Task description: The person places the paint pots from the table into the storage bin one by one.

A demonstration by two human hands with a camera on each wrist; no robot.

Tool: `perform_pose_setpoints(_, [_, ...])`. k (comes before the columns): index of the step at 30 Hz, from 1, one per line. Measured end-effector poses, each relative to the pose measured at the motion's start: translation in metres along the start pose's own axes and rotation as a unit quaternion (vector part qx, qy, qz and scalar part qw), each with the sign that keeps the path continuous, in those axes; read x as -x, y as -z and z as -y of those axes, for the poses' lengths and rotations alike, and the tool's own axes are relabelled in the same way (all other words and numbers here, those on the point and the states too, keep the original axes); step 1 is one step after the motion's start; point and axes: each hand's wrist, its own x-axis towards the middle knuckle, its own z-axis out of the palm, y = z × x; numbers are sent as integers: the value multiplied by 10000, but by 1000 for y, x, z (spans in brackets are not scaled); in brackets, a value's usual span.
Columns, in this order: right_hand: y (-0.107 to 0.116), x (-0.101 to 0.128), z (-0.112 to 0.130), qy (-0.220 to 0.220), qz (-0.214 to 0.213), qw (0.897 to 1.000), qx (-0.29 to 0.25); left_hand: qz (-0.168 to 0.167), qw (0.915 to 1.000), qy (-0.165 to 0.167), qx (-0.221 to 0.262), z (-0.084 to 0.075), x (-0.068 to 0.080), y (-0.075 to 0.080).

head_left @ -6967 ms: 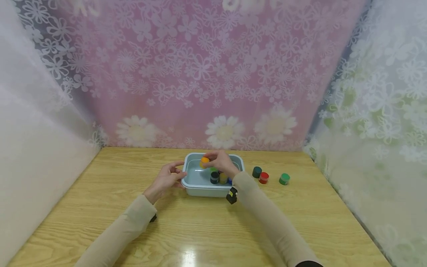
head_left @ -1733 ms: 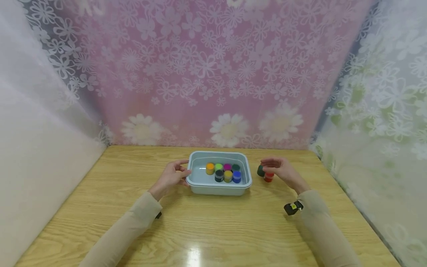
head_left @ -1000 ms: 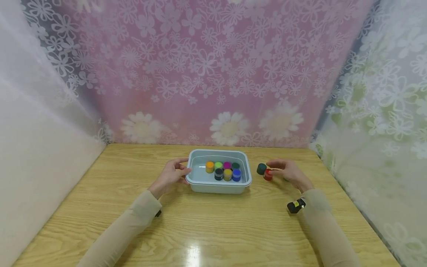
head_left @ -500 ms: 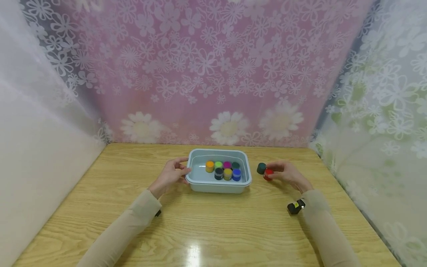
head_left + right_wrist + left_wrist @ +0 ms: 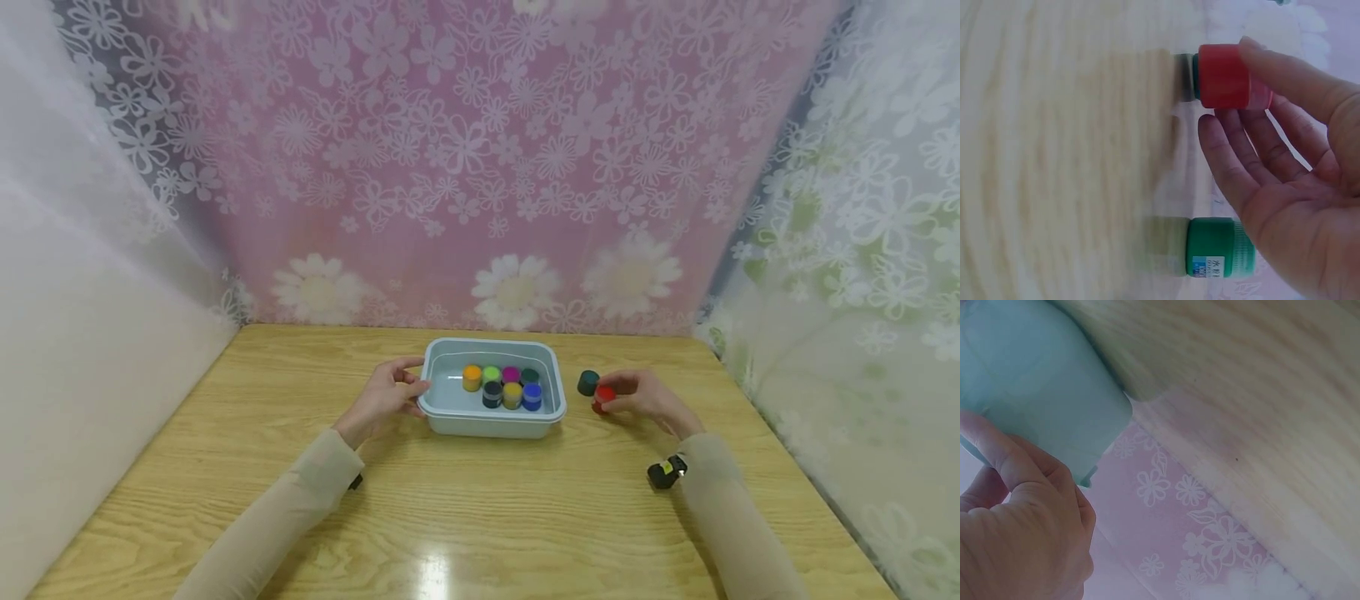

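A pale blue tray stands mid-table and holds several small paint jars, among them an orange one and a blue one. My left hand grips the tray's left rim; the left wrist view shows its fingers against the tray wall. Right of the tray, my right hand pinches a red jar between thumb and fingers. That red jar shows in the right wrist view under my thumb. A dark green jar stands just left of it.
A green jar stands by my right palm, hidden behind the hand in the head view. Flowered curtains wall the wooden table at the back and on both sides. Bare wood stretches in front of the tray.
My right hand has come from the tray to the jars on the right and closed on the red one. The left hand has stayed on the tray rim.
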Motion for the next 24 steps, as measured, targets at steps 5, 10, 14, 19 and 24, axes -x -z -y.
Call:
perform_pose_setpoints(5, [3,2,3,-40,-177,9997,-164,-4,10000,-25,-4,0,-1,1])
perform_pose_setpoints(10, [5,4,7,-88,-165,9981,-586,21,10000,-17,3,0,-1,0])
perform_pose_setpoints(14, [2,6,13,-61,-37,9951,-985,34,10000,27,29,0,0,0])
perform_pose_setpoints(19, [-4,6,23,-40,-81,9946,-1038,68,10000,-33,21,3,-3,1])
perform_pose_setpoints(24, [-10,3,34,-90,-85,9894,-1445,59,10000,-37,-13,3,-4,1])
